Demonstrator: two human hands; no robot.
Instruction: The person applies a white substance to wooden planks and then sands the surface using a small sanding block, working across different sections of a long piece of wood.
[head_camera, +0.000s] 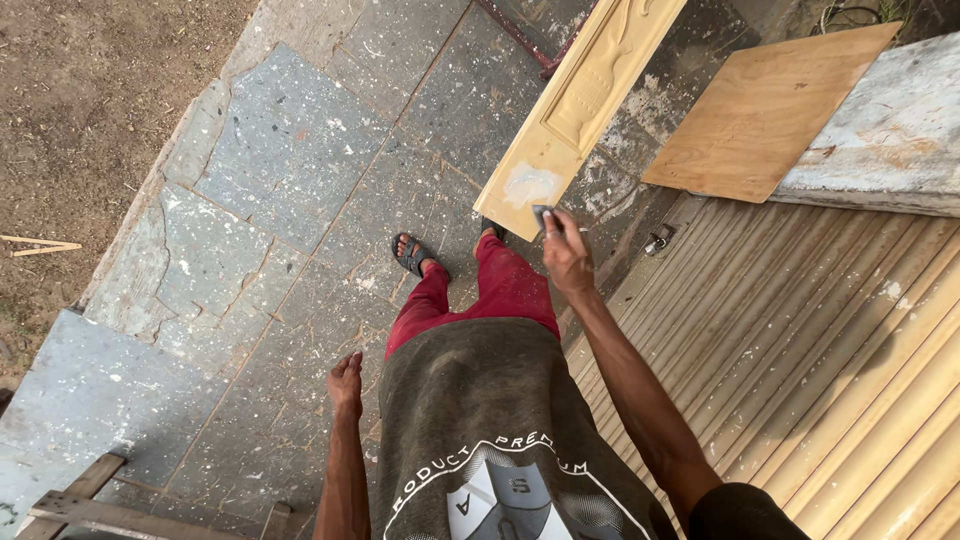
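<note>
Your right hand pinches a small dark scraper at the filler patch on the carved wood panel's low end. Left hand hangs slack, holding nothing. Risk imo: panel's only leaning, so hard pressure could slide it off onto your sandaled foot.
</note>
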